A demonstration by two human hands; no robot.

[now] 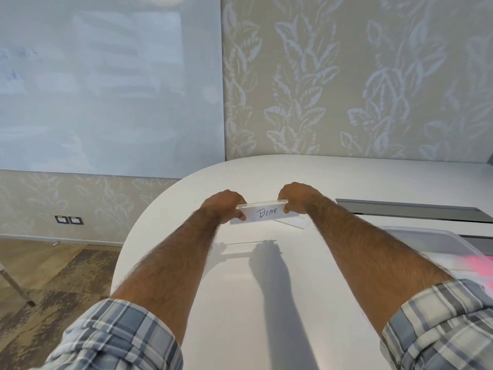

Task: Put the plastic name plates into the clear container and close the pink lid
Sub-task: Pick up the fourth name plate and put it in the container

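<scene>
White rounded table by leaf-patterned wall; left hand and right hand grip clamped on name plate ends.

Ahead of you, the smooth white rounded-end counter runs toward a beige wall papered with pale leaf motifs. A long grey metal recessed channel is set into the counter's surface at your right. On the wall to your left hangs a large glossy white board, reflecting soft daylight and bearing faint blue marks. Below the board, two dark wall sockets sit side by side. The floor at your left is a mottled brown-and-grey carpet; a slanted grey furniture leg stands on it.
</scene>
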